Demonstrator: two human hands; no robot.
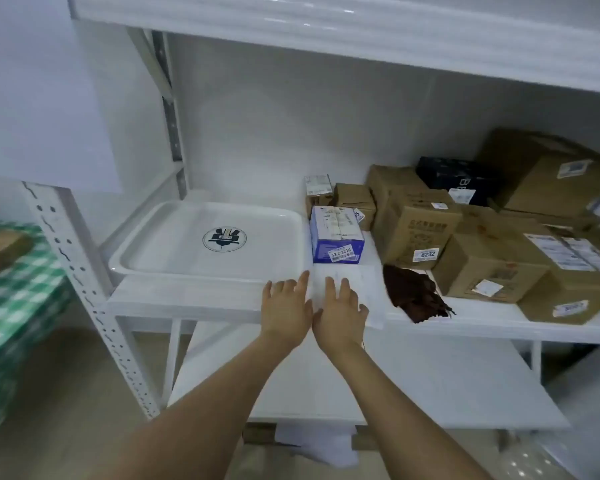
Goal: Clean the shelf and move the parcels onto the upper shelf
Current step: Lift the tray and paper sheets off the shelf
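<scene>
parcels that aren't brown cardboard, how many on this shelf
2. A blue box stands just right of the white tray; a black box sits further back among the brown cartons. More may be hidden behind the stack.

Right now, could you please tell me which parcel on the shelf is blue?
The blue box at the left end of the pile, beside the white tray; the rest are brown cardboard, apart from one black box behind.
</scene>
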